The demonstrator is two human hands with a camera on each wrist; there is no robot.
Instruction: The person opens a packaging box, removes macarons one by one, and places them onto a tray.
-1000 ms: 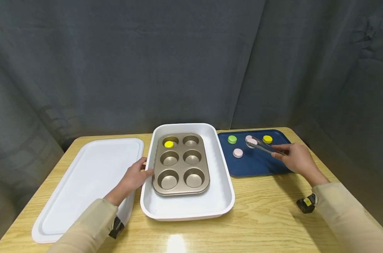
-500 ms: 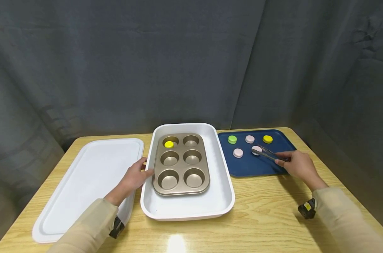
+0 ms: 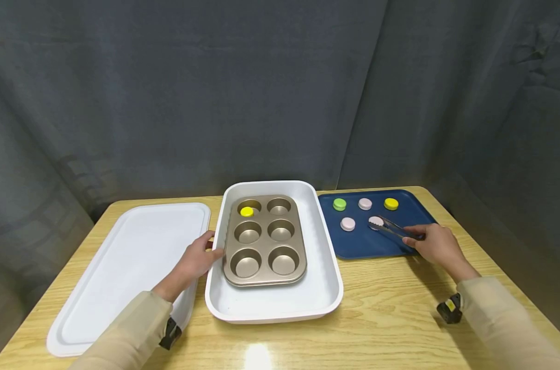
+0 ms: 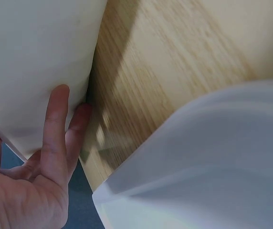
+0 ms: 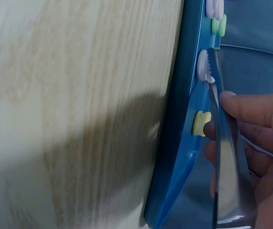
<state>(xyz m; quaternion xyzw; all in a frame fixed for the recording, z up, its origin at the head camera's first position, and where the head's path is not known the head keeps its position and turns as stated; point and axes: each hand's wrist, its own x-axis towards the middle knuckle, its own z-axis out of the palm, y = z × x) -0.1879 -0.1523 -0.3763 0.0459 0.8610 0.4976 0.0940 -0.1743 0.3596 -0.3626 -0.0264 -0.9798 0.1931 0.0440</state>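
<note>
My right hand (image 3: 437, 245) holds metal tongs (image 5: 227, 157), thumb on one arm and fingers on the other. The toothed tips stand at either side of a pink macaron (image 3: 375, 222) on the blue tray (image 3: 368, 245). Near it lie a second pink macaron (image 3: 347, 224), a third pink macaron (image 3: 365, 204), a green macaron (image 3: 339, 204) and a yellow macaron (image 3: 391, 204). My left hand (image 3: 198, 257) grips the left wall of the white tub (image 3: 319, 303), fingers flat against its outside in the left wrist view. Inside the tub, a bronze muffin tin (image 3: 264, 252) has another yellow macaron (image 3: 246, 211) in its far left cup.
A white lid-like tray (image 3: 136, 267) lies on the wooden table (image 3: 377, 318) left of the tub. Dark grey curtains (image 3: 280, 92) hang behind the table and at both sides. The tub's right wall stands between the muffin tin and the blue tray.
The right hand and tongs have moved toward the front right, and the pink macaron at their tips shifted the same way, away from the far pink one. The left hand has stayed put.
</note>
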